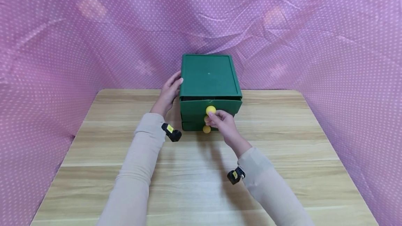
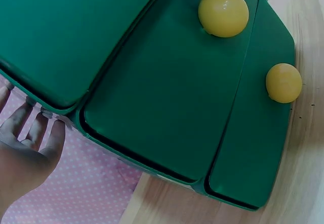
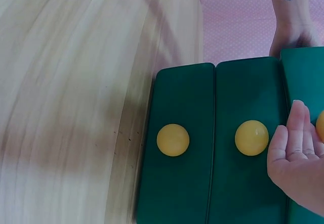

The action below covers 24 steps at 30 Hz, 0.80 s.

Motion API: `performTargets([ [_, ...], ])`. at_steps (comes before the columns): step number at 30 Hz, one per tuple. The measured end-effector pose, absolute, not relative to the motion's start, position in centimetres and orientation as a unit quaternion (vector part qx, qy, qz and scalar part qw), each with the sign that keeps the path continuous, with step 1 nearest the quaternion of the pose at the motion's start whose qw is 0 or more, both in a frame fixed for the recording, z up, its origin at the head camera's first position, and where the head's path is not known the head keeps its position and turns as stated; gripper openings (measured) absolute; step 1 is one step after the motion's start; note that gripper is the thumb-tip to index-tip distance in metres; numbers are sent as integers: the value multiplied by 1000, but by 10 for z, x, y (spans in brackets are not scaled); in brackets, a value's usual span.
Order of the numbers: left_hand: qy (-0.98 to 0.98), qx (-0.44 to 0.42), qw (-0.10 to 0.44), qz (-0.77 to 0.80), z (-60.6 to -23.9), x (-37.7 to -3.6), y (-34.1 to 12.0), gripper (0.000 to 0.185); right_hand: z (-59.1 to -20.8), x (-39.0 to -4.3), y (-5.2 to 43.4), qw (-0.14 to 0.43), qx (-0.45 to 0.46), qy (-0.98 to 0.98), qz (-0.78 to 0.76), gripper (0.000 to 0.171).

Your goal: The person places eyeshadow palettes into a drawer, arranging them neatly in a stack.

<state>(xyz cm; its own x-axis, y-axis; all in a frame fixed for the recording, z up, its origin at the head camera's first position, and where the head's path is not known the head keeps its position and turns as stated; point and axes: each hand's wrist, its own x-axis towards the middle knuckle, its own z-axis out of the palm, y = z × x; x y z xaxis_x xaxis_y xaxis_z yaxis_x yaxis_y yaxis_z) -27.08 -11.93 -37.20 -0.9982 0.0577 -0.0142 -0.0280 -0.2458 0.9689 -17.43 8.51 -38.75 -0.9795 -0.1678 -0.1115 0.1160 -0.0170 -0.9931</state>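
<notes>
A green drawer cabinet (image 1: 208, 76) with three stacked drawers stands at the far part of the table. Each drawer front has a round yellow knob. My right hand (image 1: 224, 125) pinches the top knob (image 1: 211, 110) between thumb and fingers. The top drawer (image 1: 188, 109) sits slightly out, with a dark gap under the cabinet's top. Against the cabinet's left side rests my left hand (image 1: 168, 95), its fingers extended in the left wrist view. The middle knob (image 3: 251, 138) and bottom knob (image 3: 173, 140) are untouched in the right wrist view.
The wooden table (image 1: 119, 170) extends around and in front of the cabinet. Pink dotted cloth (image 1: 141, 27) hangs behind it and along both sides. A black wrist camera (image 1: 171, 132) is strapped to the left wrist, another (image 1: 235, 175) to the right.
</notes>
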Motion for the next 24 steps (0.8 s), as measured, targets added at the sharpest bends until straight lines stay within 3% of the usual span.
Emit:
performTargets([
  [24,619,-7,29,785,-371,-275,-119,45,-381,-190,81,98,-2,733,-674,30],
])
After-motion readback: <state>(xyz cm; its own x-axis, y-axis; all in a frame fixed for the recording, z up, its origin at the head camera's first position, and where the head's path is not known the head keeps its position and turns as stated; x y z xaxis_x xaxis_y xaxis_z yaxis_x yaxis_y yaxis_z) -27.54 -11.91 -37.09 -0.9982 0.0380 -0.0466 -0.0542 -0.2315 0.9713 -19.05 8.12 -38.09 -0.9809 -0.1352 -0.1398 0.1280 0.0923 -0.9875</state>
